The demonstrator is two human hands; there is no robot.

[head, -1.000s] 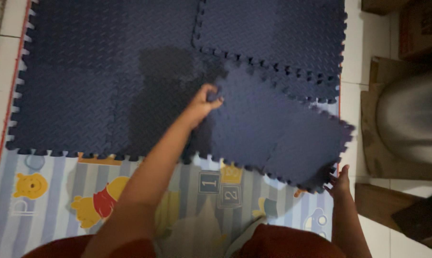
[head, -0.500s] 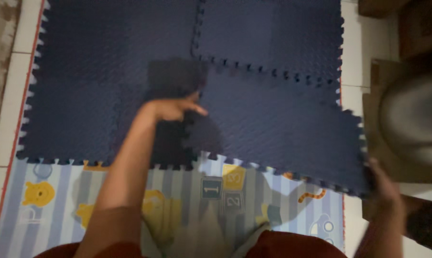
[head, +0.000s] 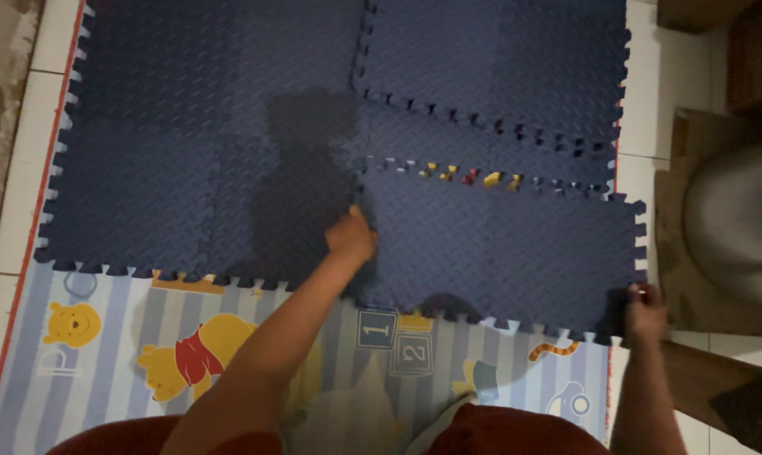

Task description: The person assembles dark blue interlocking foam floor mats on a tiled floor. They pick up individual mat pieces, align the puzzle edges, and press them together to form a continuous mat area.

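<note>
Loose navy foam tile (head: 499, 253) lying flat on cartoon play mat (head: 103, 337), narrow gap along its top teeth, left hand (head: 351, 238) pressing its left edge, right hand (head: 645, 310) pinching its right corner beside white floor tiles (head: 642, 101).

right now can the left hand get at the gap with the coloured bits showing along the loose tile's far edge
Probably yes. The left hand rests on the loose tile at its near-left corner, and the gap lies just beyond with only flat mat between; nothing blocks it.
</note>
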